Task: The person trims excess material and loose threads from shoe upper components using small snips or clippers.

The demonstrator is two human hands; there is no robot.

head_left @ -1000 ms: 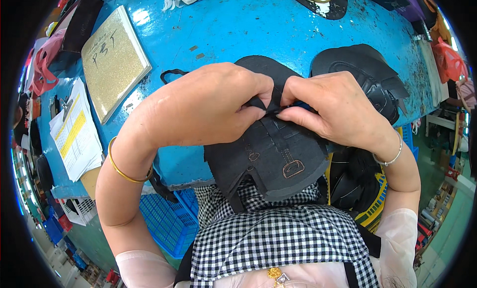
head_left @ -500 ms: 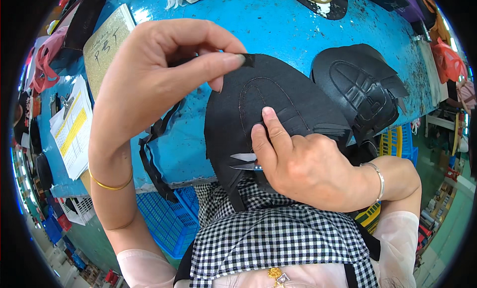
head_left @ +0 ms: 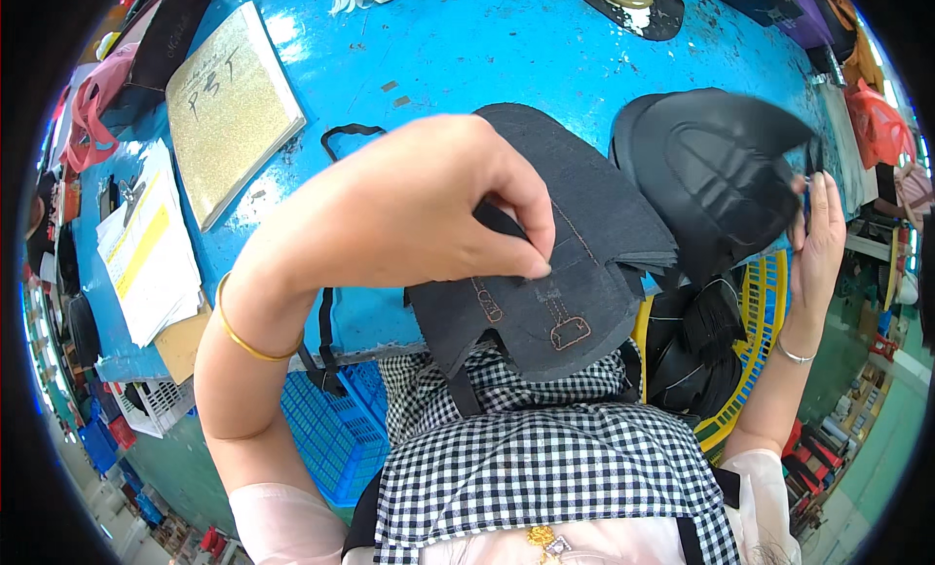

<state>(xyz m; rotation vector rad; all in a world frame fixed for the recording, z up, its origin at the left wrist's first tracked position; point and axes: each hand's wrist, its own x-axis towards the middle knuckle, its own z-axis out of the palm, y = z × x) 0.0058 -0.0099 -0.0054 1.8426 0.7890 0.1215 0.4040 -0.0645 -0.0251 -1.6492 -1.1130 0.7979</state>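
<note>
A stack of black stitched shoe-upper pieces (head_left: 575, 282) lies at the table's front edge, its fabric backing up, and overhangs my lap. Above it, my left hand (head_left: 419, 205) is closed in a pinch on a black strip (head_left: 502, 219). More of a narrow black band (head_left: 326, 321) trails over the table edge beside my left forearm. At the right, my right hand (head_left: 818, 234) reaches to a second stack, its fingers closed at the edge of a black leather upper (head_left: 716, 166), which is blurred by motion. I cannot make out the small scissors now.
A gold-covered notebook (head_left: 229, 107) and clipped papers (head_left: 146, 258) lie at the left. Below the table edge stand a blue basket (head_left: 336, 433) and a yellow basket (head_left: 765, 341) holding black pieces. A pot on a black piece (head_left: 628, 0) sits at the back.
My right hand has left the near stack and moved right to the other stack, where the top piece shifts. My left hand has come down and right over the near stack, still pinching the strip.
</note>
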